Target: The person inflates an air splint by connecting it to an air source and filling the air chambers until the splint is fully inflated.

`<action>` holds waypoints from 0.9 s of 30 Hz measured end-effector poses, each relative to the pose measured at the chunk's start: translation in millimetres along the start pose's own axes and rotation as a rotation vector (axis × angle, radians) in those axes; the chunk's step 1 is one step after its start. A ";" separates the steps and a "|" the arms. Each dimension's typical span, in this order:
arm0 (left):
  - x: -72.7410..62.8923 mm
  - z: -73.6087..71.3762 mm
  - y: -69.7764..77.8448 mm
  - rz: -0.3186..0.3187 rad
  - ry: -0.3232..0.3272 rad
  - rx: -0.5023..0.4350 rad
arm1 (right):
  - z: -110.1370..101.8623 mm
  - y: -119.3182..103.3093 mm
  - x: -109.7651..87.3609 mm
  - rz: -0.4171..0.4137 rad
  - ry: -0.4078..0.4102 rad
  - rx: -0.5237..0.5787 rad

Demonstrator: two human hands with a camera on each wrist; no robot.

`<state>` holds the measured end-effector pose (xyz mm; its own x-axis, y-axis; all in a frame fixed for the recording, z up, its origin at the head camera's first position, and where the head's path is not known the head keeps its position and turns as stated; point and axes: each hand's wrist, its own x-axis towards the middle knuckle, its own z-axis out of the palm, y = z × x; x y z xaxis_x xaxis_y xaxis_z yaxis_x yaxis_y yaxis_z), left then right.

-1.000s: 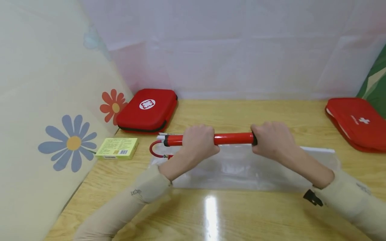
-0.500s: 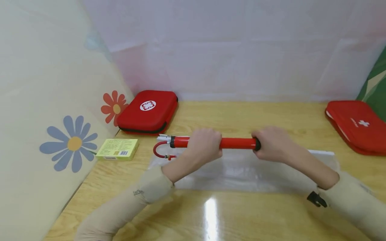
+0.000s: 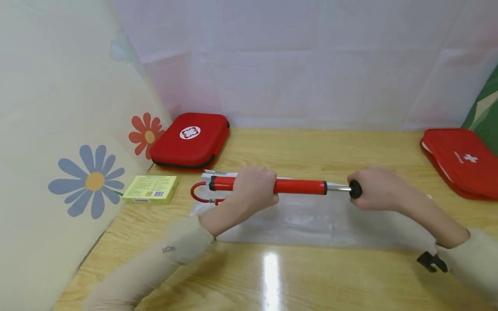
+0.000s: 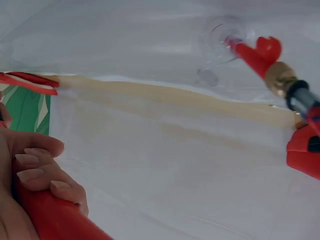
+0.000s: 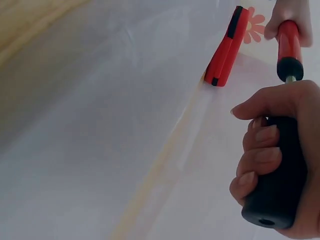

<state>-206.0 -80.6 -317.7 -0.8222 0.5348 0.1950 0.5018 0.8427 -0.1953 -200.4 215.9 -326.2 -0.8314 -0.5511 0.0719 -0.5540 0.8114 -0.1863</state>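
A red hand pump (image 3: 299, 186) lies crosswise above the table in the head view. My left hand (image 3: 254, 188) grips its barrel, fingers wrapped round it. My right hand (image 3: 375, 188) holds the black handle (image 5: 280, 170), and a stretch of silver rod (image 3: 338, 188) shows between handle and barrel. From the pump's left end a red hose (image 3: 196, 192) curves down. In the left wrist view, the hose's red nozzle (image 4: 250, 59) meets a round valve (image 4: 216, 37) on clear plastic. That clear plastic piece (image 3: 307, 224) spreads flat below both hands.
A red hard case (image 3: 186, 144) with a white emblem stands at back left, and a small yellow-green box (image 3: 151, 189) lies before it. Back right is a red first-aid pouch (image 3: 463, 162). A pale cloth (image 3: 272, 65) hangs behind the wooden table (image 3: 241, 280).
My right hand has drawn the handle out to the right, baring the silver rod. The left hand keeps its grip on the barrel, which shifted right, then back left.
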 end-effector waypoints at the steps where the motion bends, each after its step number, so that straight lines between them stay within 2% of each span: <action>1: 0.8 -0.2 2.9 -0.003 0.005 -0.009 | -0.4 -3.4 2.5 0.005 -0.011 0.011; 7: 4.3 -2.6 15.8 -0.026 -0.008 -0.026 | 0.5 -23.9 18.0 -0.018 0.008 -0.017; 14: 10.6 -3.6 21.4 -0.017 0.030 -0.075 | 3.3 -37.0 28.4 -0.060 0.132 -0.104; 19: 7.6 -2.3 9.6 -0.018 -0.014 -0.085 | 9.8 -18.4 18.3 -0.086 0.222 -0.136; 24: 1.6 1.9 -12.8 -0.097 -0.063 -0.014 | 9.7 10.1 0.8 0.007 0.264 -0.170; 27: 0.4 3.4 -16.3 -0.087 -0.055 -0.024 | 7.7 15.8 -3.1 0.045 0.247 -0.199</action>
<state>-215.5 -94.3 -317.7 -0.8763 0.4554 0.1570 0.4332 0.8876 -0.1567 -206.3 228.9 -336.9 -0.8274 -0.4694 0.3082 -0.4937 0.8696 -0.0009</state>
